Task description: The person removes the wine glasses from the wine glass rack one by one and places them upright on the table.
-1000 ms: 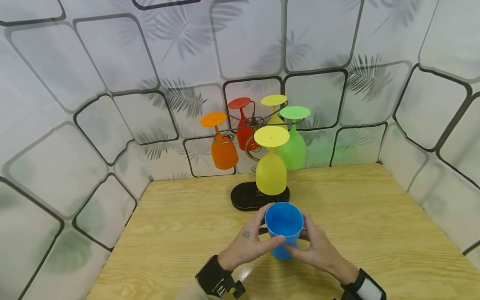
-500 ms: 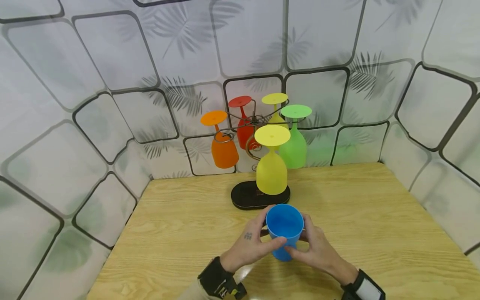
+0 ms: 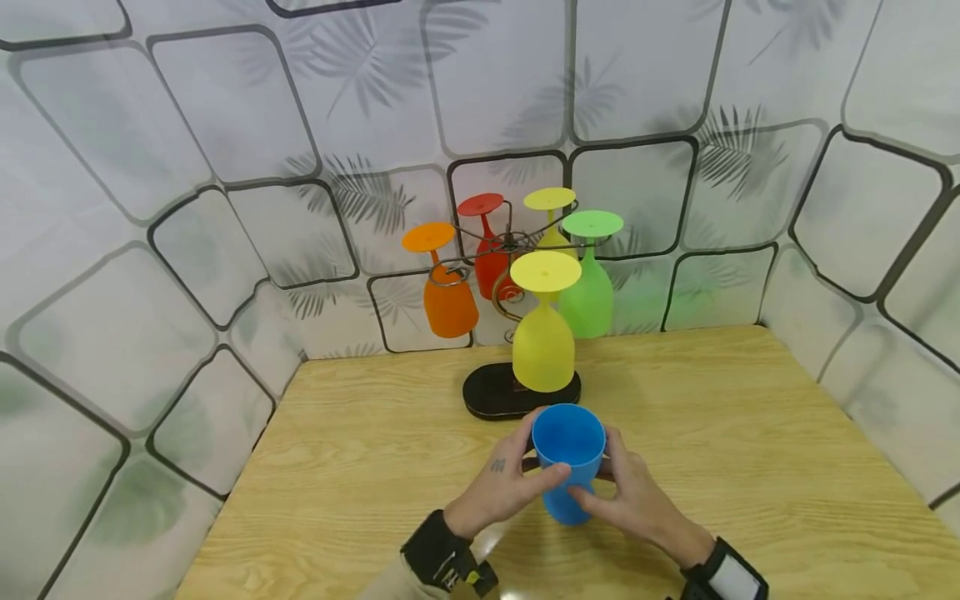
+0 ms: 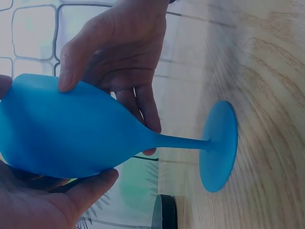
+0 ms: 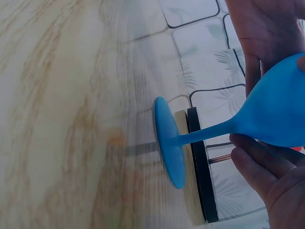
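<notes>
A blue wine goblet (image 3: 570, 437) stands roughly upright between both hands, its mouth facing up in the head view. My left hand (image 3: 501, 483) grips the bowl from the left, the thumb lying across its near side. From the right, my right hand (image 3: 633, 492) holds the same bowl, its thumb low near where the stem begins. Both wrist views show the slim stem running to a round foot (image 4: 219, 145), close over the wooden tabletop. The far fingers are partly hidden behind the bowl in the head view.
Just beyond the hands is a metal rack (image 3: 510, 242) on a black oval base (image 3: 487, 392). Several goblets hang upside down from it: orange (image 3: 450, 308), red (image 3: 489, 271), green (image 3: 588, 300) and yellow (image 3: 543, 346). A patterned cloth wall (image 3: 360, 100) surrounds the wooden table (image 3: 360, 467).
The goblet has tipped very slightly, with its lower part showing a little more below the thumbs. My left hand has shifted slightly rightward; both hands keep their hold.
</notes>
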`<state>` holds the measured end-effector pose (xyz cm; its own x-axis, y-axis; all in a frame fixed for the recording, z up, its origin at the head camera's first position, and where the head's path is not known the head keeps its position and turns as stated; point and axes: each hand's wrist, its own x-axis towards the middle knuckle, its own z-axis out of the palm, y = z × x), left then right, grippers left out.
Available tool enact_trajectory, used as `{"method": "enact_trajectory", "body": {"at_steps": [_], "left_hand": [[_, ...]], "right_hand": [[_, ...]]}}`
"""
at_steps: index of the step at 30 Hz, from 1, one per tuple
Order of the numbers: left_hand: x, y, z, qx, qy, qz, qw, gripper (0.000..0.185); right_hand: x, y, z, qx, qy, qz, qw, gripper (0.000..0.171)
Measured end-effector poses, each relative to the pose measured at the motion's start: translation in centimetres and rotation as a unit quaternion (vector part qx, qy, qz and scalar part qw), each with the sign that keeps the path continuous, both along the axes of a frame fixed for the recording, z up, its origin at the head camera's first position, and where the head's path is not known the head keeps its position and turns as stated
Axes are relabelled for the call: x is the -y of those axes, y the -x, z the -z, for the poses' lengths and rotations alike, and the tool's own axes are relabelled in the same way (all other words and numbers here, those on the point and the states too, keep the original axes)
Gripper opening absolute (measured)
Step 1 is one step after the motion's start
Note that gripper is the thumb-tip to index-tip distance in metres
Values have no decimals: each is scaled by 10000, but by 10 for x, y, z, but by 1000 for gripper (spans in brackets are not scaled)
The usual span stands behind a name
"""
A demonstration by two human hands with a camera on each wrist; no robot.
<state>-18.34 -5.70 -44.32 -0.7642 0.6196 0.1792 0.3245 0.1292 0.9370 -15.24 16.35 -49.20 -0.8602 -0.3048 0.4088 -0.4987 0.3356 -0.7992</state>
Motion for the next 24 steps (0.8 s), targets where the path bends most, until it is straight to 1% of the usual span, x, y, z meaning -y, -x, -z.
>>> {"method": "enact_trajectory", "body": {"at_steps": [5, 8, 14, 17, 20, 22, 24], "left_hand": [[-1, 5, 0, 94, 35, 72, 9999, 71], [-1, 7, 1, 138, 48, 80, 9999, 73], [-2, 12, 3, 150, 70, -59, 9998, 75], [-1, 12, 3, 189, 23, -225, 9996, 80], [3, 13, 1, 109, -98, -492, 9987, 85], [7, 15, -3, -56, -220, -747, 9970, 84], [11, 19, -8, -334, -342, -1073, 9931, 81]], "right_hand": [[0, 2, -1, 185, 67, 111, 9997, 76], [0, 5, -1, 175, 81, 97, 9998, 76], [0, 10, 0, 148, -14, 159, 9998, 72], [1, 12, 0, 171, -81, 181, 9997, 74], [0, 13, -1, 95, -177, 228, 9995, 81], [-2, 13, -4, 15, -256, 301, 9992, 87], [-4, 13, -7, -83, -321, 367, 9988, 88]]}}
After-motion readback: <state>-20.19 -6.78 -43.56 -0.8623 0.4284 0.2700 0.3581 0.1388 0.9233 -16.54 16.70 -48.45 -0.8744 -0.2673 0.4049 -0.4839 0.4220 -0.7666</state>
